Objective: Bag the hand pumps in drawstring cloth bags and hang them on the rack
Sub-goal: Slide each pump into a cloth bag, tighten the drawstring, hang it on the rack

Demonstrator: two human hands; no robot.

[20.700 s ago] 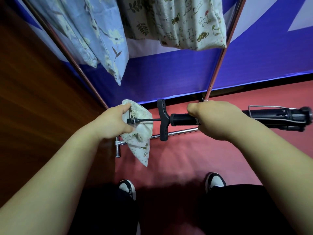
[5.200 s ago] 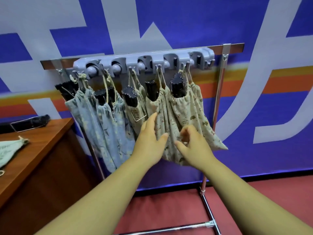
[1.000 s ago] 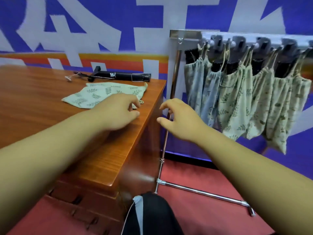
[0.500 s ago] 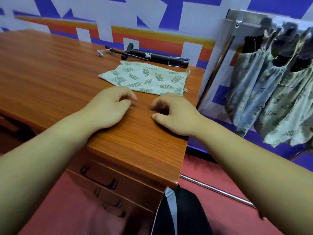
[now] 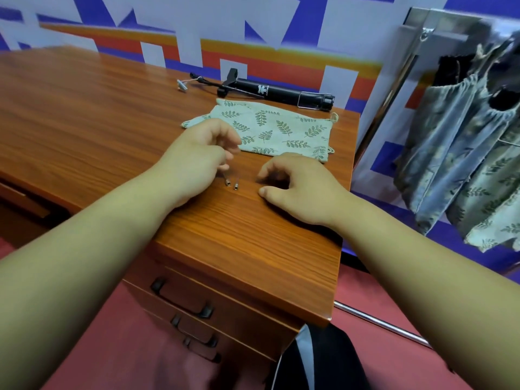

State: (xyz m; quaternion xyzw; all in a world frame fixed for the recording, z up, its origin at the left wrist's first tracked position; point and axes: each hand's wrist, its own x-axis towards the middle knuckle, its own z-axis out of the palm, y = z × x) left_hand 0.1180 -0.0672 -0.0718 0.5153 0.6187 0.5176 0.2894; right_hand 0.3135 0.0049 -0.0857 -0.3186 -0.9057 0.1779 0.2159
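Head view: the rack (image 5: 422,29) at the right is cut off and blurred, and its hanging bags (image 5: 455,142) hide most of their contents. Two tiny metal pieces (image 5: 231,184) sit on the surface (image 5: 98,114) by the left hand's (image 5: 197,159) curled fingers; whether it pinches them cannot be told. The right hand (image 5: 298,184) rests loosely curled, holding nothing. The hand pump (image 5: 281,92) lies at the far edge, just behind the flat leaf-print drawstring bag (image 5: 270,128).

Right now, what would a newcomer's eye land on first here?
The left hand and right hand meet mid-frame at the near corner of the wooden desk, with two small metal pieces on the wood between them. Behind them a leaf-print cloth bag lies flat, and a black hand pump lies beyond it by the far edge. At right, filled bags hang from the rack.
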